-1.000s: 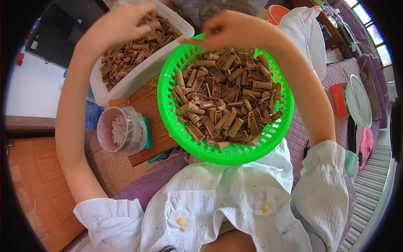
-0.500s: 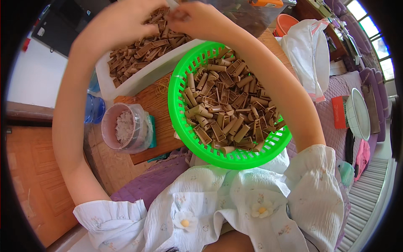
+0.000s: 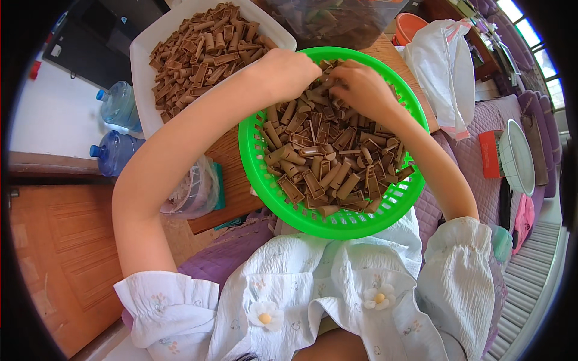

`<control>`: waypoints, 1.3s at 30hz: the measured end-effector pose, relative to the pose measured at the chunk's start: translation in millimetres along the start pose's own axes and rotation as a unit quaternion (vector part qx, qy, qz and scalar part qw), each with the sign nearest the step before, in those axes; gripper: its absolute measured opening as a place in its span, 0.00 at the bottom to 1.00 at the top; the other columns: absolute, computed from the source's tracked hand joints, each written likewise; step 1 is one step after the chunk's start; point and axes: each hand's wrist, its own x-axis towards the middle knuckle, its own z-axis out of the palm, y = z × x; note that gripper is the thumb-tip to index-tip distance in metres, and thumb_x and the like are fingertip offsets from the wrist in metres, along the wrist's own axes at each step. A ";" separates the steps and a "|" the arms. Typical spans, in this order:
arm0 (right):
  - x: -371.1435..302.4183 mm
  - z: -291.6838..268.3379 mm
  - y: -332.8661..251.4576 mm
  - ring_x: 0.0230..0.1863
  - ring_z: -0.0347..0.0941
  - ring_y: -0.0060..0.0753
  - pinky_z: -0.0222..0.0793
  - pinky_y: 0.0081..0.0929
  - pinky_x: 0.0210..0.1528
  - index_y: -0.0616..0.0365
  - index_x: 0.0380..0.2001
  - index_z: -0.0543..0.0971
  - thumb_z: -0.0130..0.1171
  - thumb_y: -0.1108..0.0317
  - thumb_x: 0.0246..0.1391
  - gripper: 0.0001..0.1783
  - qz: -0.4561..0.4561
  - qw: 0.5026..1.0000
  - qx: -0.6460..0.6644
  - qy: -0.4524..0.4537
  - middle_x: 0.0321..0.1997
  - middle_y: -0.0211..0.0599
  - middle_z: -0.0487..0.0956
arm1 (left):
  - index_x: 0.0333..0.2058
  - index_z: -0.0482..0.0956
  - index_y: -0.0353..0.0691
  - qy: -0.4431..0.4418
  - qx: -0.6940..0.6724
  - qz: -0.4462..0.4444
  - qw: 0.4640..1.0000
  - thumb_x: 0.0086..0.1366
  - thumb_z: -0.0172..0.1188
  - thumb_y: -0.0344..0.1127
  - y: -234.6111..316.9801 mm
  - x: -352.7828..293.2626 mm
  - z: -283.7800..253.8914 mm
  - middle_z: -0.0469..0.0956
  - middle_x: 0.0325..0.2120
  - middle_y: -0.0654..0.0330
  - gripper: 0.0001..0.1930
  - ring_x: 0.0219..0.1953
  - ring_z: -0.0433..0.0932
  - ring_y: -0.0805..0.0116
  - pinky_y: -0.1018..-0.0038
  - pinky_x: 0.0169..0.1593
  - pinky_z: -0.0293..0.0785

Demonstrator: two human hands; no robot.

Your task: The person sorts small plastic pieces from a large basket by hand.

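both hands have come back from over the white tray (image 3: 150, 72) and now sit together in the far side of the green basket (image 3: 259, 174), the left hand (image 3: 288, 71) and right hand (image 3: 361, 89) nearly touching. their fingers are curled down into the heap of brown pieces (image 3: 331, 162); whether they grip any i cannot tell. that looks like another pick from the heap, which is still deep. a clear bag (image 3: 195, 189) lies on the bench (image 3: 232, 174) just left of the basket
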 end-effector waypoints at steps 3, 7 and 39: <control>-6.6 -20.9 1.0 0.36 0.75 0.47 0.70 0.38 0.40 0.58 0.36 0.77 0.57 0.66 0.45 0.13 0.092 0.986 0.140 0.008 0.33 0.45 0.78 | 0.35 0.75 0.40 -0.040 -0.032 -0.033 0.998 0.57 0.57 0.37 6.8 11.2 1.1 0.77 0.32 0.55 0.09 0.36 0.77 0.57 0.63 0.40 0.75; -23.2 -45.0 -5.1 0.35 0.76 0.43 0.69 0.33 0.39 0.60 0.41 0.72 0.51 0.65 0.49 0.16 0.170 0.968 0.178 0.050 0.33 0.44 0.79 | 0.35 0.75 0.39 -0.066 -0.111 -0.025 0.991 0.58 0.58 0.41 24.5 11.4 10.2 0.77 0.32 0.54 0.12 0.36 0.77 0.55 0.62 0.42 0.74; -119.4 -58.5 -14.0 0.24 0.73 0.52 0.68 0.43 0.29 0.58 0.42 0.67 0.52 0.76 0.46 0.17 0.142 0.952 0.272 -0.021 0.26 0.50 0.76 | 0.47 0.69 0.41 0.006 -0.858 -0.187 0.479 0.66 0.44 0.29 53.9 16.7 -17.8 0.75 0.33 0.66 0.12 0.31 0.72 0.81 0.80 0.39 0.72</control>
